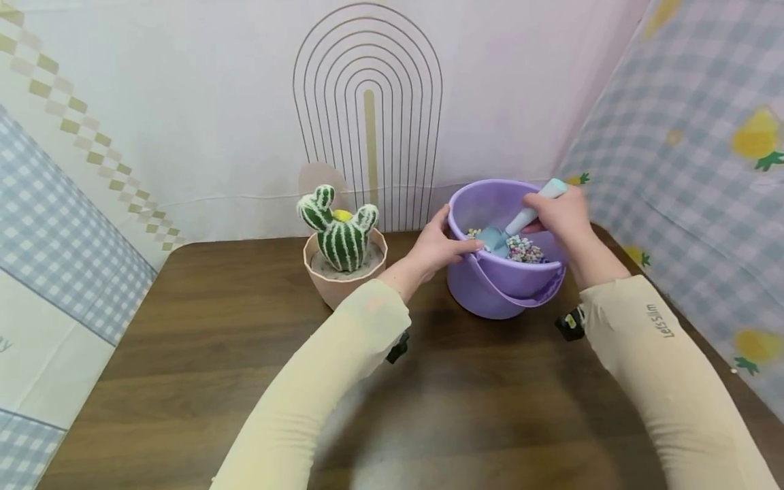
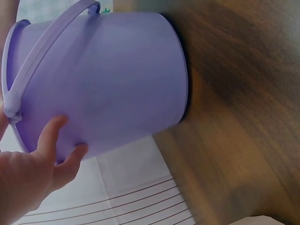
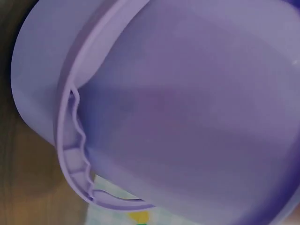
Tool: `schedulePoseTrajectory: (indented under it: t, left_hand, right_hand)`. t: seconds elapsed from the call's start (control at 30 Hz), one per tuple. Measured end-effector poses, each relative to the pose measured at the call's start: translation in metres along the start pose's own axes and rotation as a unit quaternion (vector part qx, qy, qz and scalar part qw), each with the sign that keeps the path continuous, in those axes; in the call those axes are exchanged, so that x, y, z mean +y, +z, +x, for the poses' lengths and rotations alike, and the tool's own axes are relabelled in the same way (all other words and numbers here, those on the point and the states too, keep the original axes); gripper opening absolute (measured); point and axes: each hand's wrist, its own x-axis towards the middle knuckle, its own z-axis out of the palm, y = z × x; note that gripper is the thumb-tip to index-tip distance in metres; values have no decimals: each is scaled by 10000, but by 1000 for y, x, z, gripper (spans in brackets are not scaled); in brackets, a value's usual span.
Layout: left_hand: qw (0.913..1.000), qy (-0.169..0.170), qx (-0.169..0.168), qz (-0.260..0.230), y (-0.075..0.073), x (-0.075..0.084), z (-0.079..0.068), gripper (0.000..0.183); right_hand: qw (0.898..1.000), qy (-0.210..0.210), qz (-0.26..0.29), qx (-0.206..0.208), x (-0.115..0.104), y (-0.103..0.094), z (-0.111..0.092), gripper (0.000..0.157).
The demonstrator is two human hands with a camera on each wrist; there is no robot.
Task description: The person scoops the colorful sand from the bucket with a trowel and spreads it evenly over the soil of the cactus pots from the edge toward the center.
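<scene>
A purple bucket [image 1: 484,289] stands upright on the wooden table, its handle [image 3: 70,154] hanging down the near side. Small multicoloured beads [image 1: 525,249] lie inside it. My left hand [image 1: 433,245] holds the bucket at the left of its rim, thumb at the rim and fingertips [image 2: 58,121] against the outer wall. Over the bucket, my right hand [image 1: 560,212] grips a toy shovel by its pale handle [image 1: 523,221]. The shovel's translucent blue blade [image 1: 493,240] points down among the beads. In the right wrist view the bucket wall fills most of the picture, hiding the shovel.
Left of the bucket stands a peach pot [image 1: 331,286] with a green knitted cactus [image 1: 343,245], close to my left forearm. A patterned cloth wall [image 1: 245,122] rises behind the table [image 1: 220,354], and a checked cloth [image 1: 686,170] hangs at the right.
</scene>
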Motion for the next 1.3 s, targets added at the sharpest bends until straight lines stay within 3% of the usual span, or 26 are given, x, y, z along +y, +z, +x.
schedulePoseTrajectory:
  t: [0.3,0.53,0.73,1.0,1.3]
  left_hand:
    - [9999,-109,53,-103,1,-1,2,91]
    - [9998,-176,55,-31,0,-1,2,93]
    - [9995,-295,95,-89,0,-1,1,94]
    - [9995,-290,136,53,1,2,-2,93]
    - [9993,-361,113,-80,1,-1,3,94]
  right_hand:
    - [9870,587,1477,256,8,-4,4,19]
    - [9631,780,2546,390,5,-7,7,24]
    - [9392,885,3296,384,5,-14,5,16]
    - [9214,967,3740,425,2,-26,3,8]
    - [9125,1020,3926,526,4,-39,5,8]
